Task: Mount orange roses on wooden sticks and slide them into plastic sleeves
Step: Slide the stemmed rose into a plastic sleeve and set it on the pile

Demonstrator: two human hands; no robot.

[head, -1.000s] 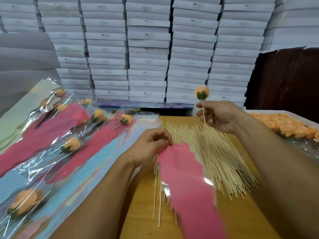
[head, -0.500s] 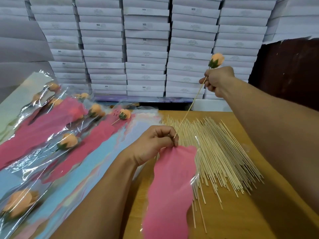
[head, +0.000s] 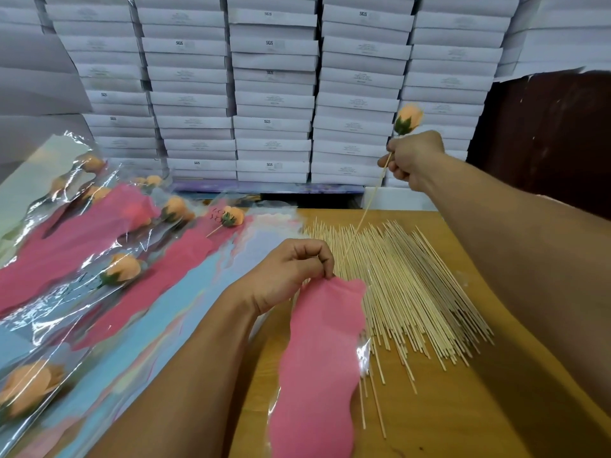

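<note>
My right hand point(head: 411, 160) grips a thin wooden stick point(head: 362, 219) just below an orange rose point(head: 408, 119) with a green base, raised at the upper right. The stick slants down-left, its lower tip close to my left hand point(head: 291, 272). My left hand pinches the top edge of a pink-and-clear plastic sleeve point(head: 317, 361) that hangs down over the wooden table point(head: 463, 421). A pile of loose wooden sticks point(head: 406, 285) lies on the table between my hands.
Several sleeved roses point(head: 122, 269) lie spread over pink and blue sleeves point(head: 109, 328) on the left. Stacked white boxes point(head: 271, 94) form a wall behind the table. A dark wooden panel point(head: 545, 133) stands at the upper right.
My right hand lifted the rose on its stick up and to the right, then held it there with the stick's tip near my left hand. The sleeve swung slightly under my left hand.
</note>
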